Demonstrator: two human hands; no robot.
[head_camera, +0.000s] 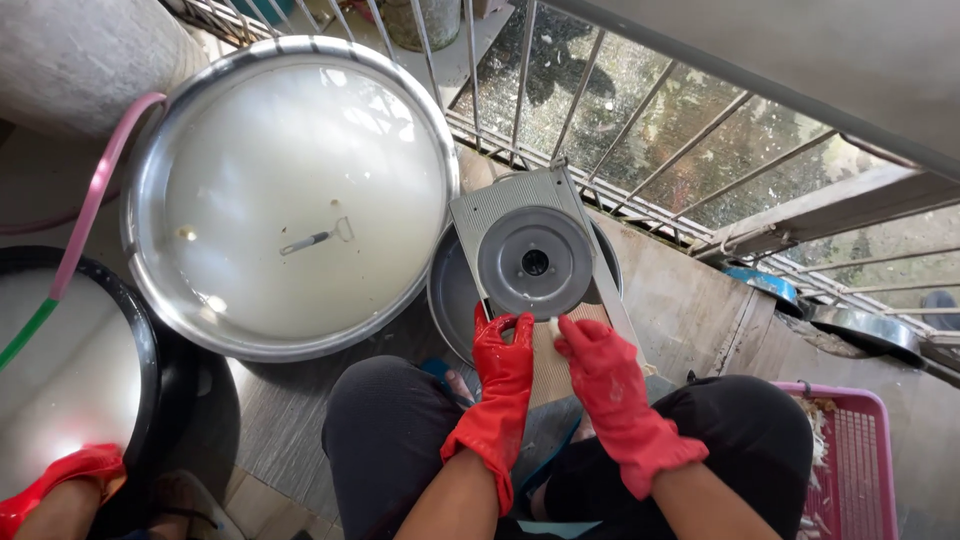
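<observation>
At the far left edge a co-worker's red-gloved hand (60, 480) rests at the rim of a black tub (150, 370) filled with milky water. A pink hose (100, 190) that turns green lower down curves over that tub. Next to it stands a big steel basin (135, 250), also full of cloudy white liquid, with a small metal tool (315, 238) lying under the surface.

In the middle, a slicer board (500, 205) with a round steel disc (535, 262) leans over a smaller metal bowl (452, 300), its lower end pointing toward the person's lap. The left hand (505, 350), in a red rubber glove, is curled around the board's lower left edge, just under the disc. The right hand (590, 345), gloved the same way, is closed on a small pale piece (553, 327) and presses it against the ribbed board beside the disc. The person's knees in dark trousers flank the board.

Behind the slicer runs a metal railing (640, 190). Farther right, blue and steel bowls (800, 295) sit on the floor, and a pink plastic basket (865, 450) holding pale shreds stands beside the right knee.
</observation>
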